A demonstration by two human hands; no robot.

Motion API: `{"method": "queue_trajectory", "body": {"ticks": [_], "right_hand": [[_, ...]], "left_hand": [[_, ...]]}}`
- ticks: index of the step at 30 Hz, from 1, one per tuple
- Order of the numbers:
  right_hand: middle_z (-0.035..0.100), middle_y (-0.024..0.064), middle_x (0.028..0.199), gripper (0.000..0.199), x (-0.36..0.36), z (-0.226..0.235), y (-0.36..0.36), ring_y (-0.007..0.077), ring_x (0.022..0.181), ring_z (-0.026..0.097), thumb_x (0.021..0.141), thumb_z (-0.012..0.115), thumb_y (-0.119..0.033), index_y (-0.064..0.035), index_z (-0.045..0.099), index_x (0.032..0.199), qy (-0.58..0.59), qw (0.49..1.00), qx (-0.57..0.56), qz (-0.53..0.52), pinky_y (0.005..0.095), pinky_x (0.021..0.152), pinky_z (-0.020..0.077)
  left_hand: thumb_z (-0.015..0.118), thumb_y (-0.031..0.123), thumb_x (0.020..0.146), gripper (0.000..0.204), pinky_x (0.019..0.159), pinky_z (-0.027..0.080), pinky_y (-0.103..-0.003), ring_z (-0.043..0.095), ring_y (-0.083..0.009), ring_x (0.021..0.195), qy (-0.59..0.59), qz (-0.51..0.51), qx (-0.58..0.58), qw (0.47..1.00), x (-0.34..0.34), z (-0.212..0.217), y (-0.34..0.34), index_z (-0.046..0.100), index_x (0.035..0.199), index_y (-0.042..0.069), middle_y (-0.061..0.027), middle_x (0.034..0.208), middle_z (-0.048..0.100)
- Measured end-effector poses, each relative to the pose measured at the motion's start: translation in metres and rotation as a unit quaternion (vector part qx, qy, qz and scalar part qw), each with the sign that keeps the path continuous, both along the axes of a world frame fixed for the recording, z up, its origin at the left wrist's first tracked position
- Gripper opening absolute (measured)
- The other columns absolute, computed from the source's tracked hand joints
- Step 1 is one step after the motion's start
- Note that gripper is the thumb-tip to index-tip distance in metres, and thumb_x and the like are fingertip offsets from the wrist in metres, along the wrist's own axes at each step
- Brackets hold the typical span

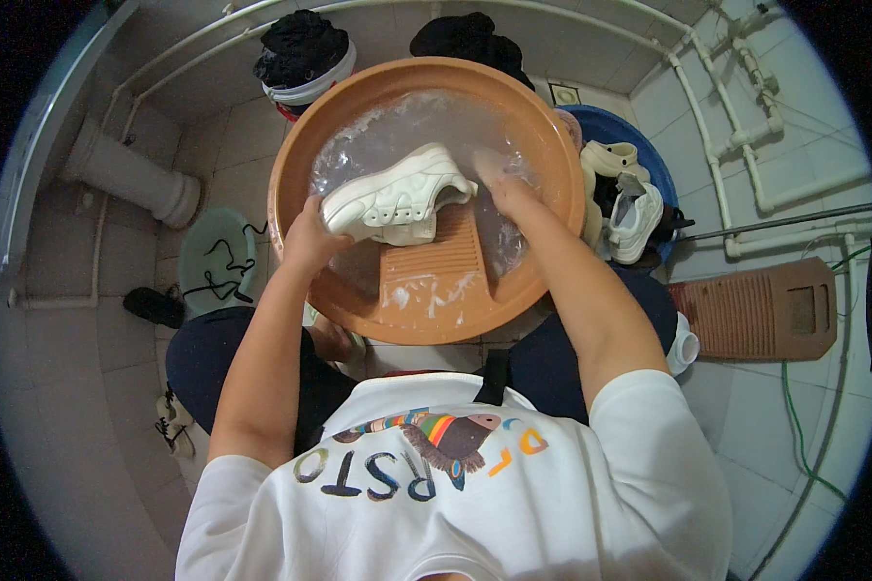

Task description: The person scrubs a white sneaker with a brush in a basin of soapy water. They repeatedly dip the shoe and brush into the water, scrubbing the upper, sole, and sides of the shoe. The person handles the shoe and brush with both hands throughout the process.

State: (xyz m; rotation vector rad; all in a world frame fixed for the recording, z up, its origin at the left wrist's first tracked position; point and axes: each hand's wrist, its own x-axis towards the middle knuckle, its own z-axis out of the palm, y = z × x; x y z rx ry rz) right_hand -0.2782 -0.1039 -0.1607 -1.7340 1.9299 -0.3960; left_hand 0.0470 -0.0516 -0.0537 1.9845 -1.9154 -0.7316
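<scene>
A white sneaker (389, 194) without laces is held tilted over the large orange basin (300, 126), which holds cloudy, sudsy water (426, 111). Its toe points left, and its ankle opening faces down to the right. My left hand (312, 237) grips the toe end. Beyond the sneaker's heel, my right hand (502, 182) dips into the water; its fingers are blurred and partly hidden below the surface. Between my arms, the basin's built-in ribbed washboard (431, 276) slopes down into the water, with foam on its lower part.
To the right, a blue tub (649, 145) holds several shoes (635, 218). A brown washboard (756, 310) lies beyond my right knee. A pale green basin (218, 257) with dark laces stands left. Behind are a bucket (310, 89) of dark cloth and white pipes (717, 174).
</scene>
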Motion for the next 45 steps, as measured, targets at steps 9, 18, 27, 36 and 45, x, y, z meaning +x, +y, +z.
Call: {"method": "queue_trajectory", "body": {"ticks": [9,18,27,36,45], "right_hand": [[0.057,0.0259,0.103,0.055,0.087,0.101,0.037,0.0409,0.096,0.055,0.085,0.036,-0.051,-0.0106,0.053,0.118,0.012,0.984,-0.007,0.178,0.044,0.086,0.0415],[0.058,0.0206,0.105,0.04,0.009,0.043,-0.005,0.0375,0.1,0.054,0.085,0.046,-0.04,-0.0092,0.058,0.108,0.064,0.991,0.057,-0.103,0.043,0.085,0.0415],[0.057,0.0204,0.106,0.043,0.042,0.068,0.011,0.0378,0.098,0.054,0.086,0.041,-0.046,-0.0168,0.056,0.113,-0.053,0.999,-0.007,-0.002,0.0419,0.084,0.0428],[0.056,0.0212,0.111,0.054,0.045,0.106,0.016,0.0359,0.101,0.054,0.086,0.04,-0.051,-0.0114,0.054,0.119,-0.081,0.981,0.088,-0.153,0.0421,0.086,0.042],[0.058,0.0227,0.104,0.036,0.006,0.011,-0.005,0.0375,0.095,0.057,0.086,0.047,-0.03,-0.007,0.057,0.112,0.025,0.999,0.017,0.019,0.0415,0.082,0.0442]], "left_hand": [[0.074,0.012,0.057,0.064,0.081,0.045,-0.038,0.057,-0.0333,0.096,-0.013,-0.033,-0.048,0.998,-0.001,-0.006,0.001,0.048,0.114,0.003,-0.0196,0.101,0.059],[0.073,0.015,0.059,0.061,0.079,0.046,-0.037,0.059,-0.0324,0.092,0.006,-0.007,-0.021,1.0,-0.009,0.004,0.011,0.049,0.114,0.003,-0.0194,0.099,0.061],[0.073,0.016,0.055,0.064,0.08,0.045,-0.034,0.06,-0.0301,0.092,0.076,0.026,0.004,0.997,-0.007,-0.011,-0.001,0.049,0.111,-0.003,-0.0207,0.098,0.061],[0.071,0.02,0.059,0.055,0.069,0.048,-0.034,0.061,-0.0247,0.081,0.132,0.047,0.048,0.989,-0.013,-0.003,-0.002,0.05,0.104,-0.004,-0.0184,0.089,0.061],[0.064,0.024,0.067,0.062,0.056,0.046,-0.033,0.058,-0.0204,0.071,0.322,0.144,0.132,0.926,0.003,-0.013,-0.009,0.041,0.119,-0.001,-0.0122,0.093,0.056]]}}
